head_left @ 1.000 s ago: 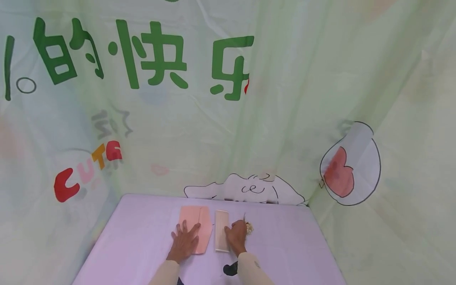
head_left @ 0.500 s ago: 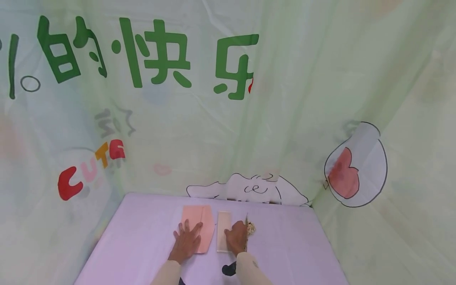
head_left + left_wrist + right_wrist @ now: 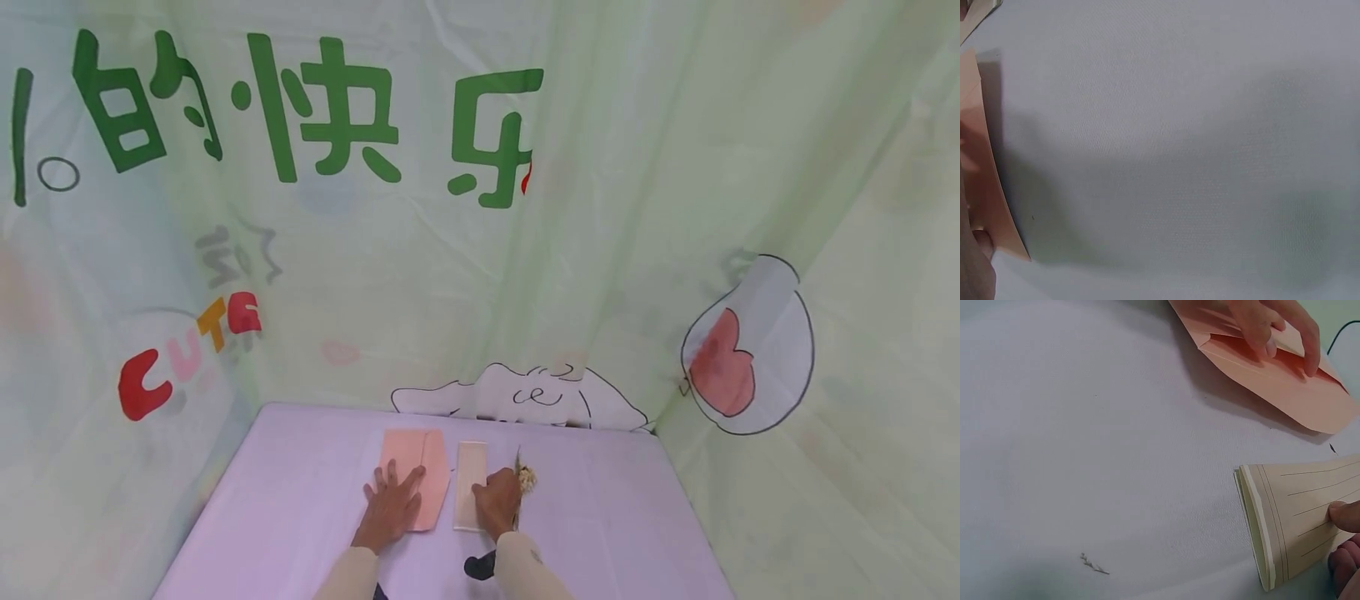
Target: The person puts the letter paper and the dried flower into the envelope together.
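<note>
A pink envelope [image 3: 416, 475] lies on the lilac table [image 3: 300, 500], with its flap side up in the right wrist view [image 3: 1297, 381]. My left hand [image 3: 392, 504] rests flat on it with the fingers spread [image 3: 1260, 325]. In the left wrist view only the envelope's edge [image 3: 988, 187] shows. A folded cream lined paper [image 3: 468, 479] lies just right of the envelope. My right hand [image 3: 497, 502] is on its near end. The thumb [image 3: 1344, 515] lies on top of the paper [image 3: 1291, 519], and the other fingers curl at its edge. A dried flower sprig [image 3: 527, 477] sits against this hand; whether it is held is unclear.
Pale green printed cloth [image 3: 480, 250] walls the table at the back and on both sides. A small black object [image 3: 478, 567] sits by my right sleeve. A crumb of dried flower [image 3: 1094, 564] lies on the bare table surface left of the paper.
</note>
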Demonstrator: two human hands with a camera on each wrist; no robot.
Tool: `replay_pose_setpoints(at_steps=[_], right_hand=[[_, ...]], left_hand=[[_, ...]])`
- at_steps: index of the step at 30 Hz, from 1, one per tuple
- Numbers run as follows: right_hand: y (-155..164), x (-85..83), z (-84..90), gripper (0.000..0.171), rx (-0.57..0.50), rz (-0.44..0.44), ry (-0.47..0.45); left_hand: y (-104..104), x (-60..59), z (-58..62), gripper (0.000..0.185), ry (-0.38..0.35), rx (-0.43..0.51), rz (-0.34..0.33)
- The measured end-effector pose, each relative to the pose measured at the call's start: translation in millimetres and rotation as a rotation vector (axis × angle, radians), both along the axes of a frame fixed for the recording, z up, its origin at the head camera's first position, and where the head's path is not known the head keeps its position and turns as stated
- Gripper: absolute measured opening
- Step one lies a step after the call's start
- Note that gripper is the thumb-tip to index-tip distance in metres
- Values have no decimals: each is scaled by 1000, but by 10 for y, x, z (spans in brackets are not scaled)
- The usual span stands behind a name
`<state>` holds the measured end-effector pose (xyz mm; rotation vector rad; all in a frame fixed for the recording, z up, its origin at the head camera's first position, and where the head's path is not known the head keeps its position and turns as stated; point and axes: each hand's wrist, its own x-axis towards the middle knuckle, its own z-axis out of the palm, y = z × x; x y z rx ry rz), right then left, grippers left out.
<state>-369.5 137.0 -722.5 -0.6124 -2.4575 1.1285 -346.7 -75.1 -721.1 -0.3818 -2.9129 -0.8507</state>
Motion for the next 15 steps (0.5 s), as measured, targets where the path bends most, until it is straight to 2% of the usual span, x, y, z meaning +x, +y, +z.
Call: replay_pose_setpoints(at_steps=[7, 15], right_hand=[[3, -20, 25, 21, 6, -57, -46], [66, 26, 141, 10, -159, -51, -57]], left_hand=[[3, 18, -68, 43, 65, 25, -5], [20, 17, -43, 44, 26, 15, 7]])
